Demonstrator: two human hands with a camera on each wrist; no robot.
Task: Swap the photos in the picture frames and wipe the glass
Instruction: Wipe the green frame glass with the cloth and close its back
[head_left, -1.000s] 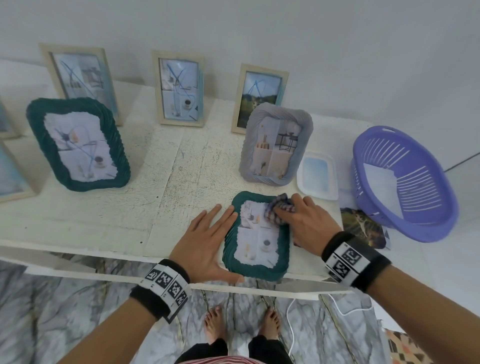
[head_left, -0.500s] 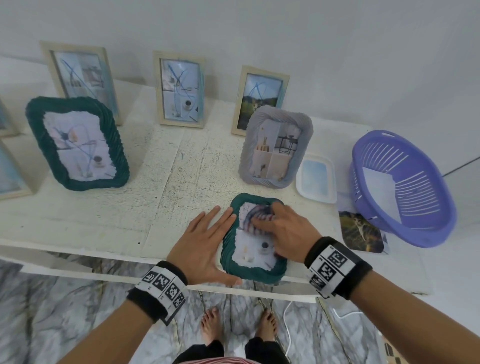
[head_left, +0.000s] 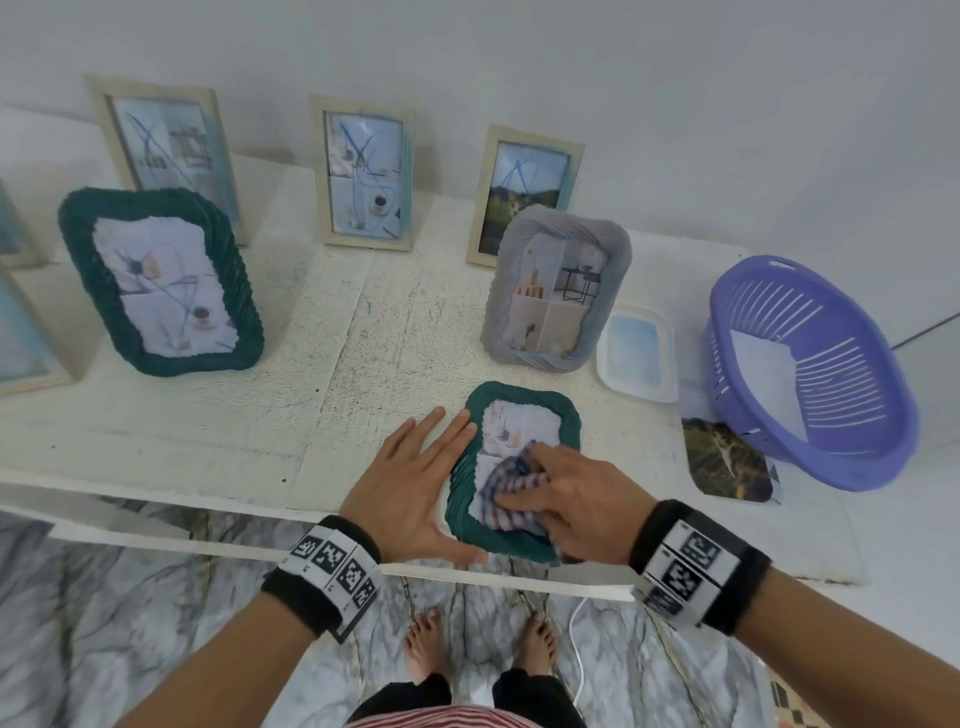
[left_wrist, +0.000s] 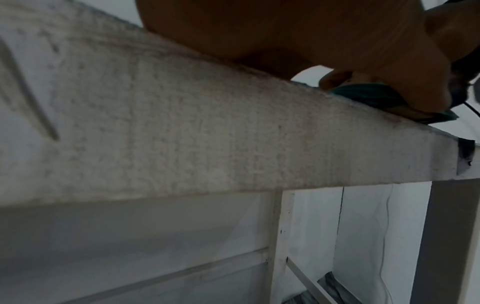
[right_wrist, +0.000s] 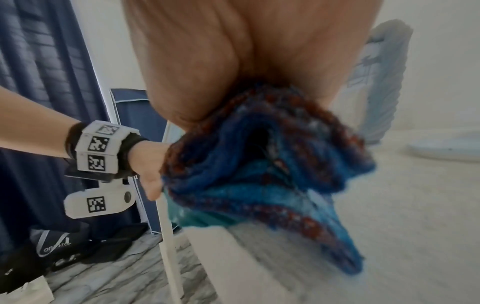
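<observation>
The small green frame (head_left: 519, 410), its border ribbed and scalloped, lies flat at the near edge of the rough white table (head_left: 260, 431), at about 6 o'clock in the head view. The right hand (head_left: 571, 493) presses a bunched checked cloth (head_left: 511, 483), nubbly blue and red weave, onto the lower glass, fingers curled over it and hiding that half of the photo. The left hand (head_left: 410, 483) lies flat with straight fingers against the frame's left edge, thumb along its near edge. At 12 o'clock stands a grey ribbed frame (head_left: 613, 260); at 2 o'clock a slotted purple plastic basket (head_left: 810, 296). The right wrist view is blurred.
</observation>
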